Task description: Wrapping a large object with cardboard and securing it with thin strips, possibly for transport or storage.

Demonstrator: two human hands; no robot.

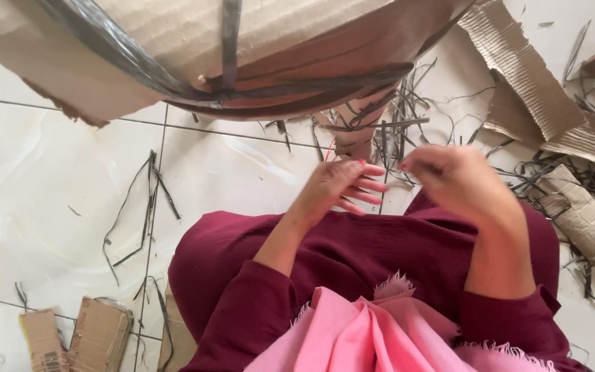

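My left hand (339, 186) is held over my lap with its fingers stretched out and apart, holding nothing. My right hand (452, 178) is just to its right, a small gap between them, with its fingers curled in and the tips pinched together. I cannot make out anything between them. Beyond both hands lies a tangle of thin black plastic strips (394, 127) on the white tiled floor. Above that, a large cardboard-wrapped bundle (173, 41) bound with black straps (228, 48) fills the top of the view.
Torn corrugated cardboard (531, 83) lies at the upper right, and a rolled piece (587, 220) at the right. Small cardboard scraps (77, 337) sit at the lower left. Loose black strips (149, 200) are scattered on the tiles. My maroon-clad lap and a pink cloth (366, 331) fill the foreground.
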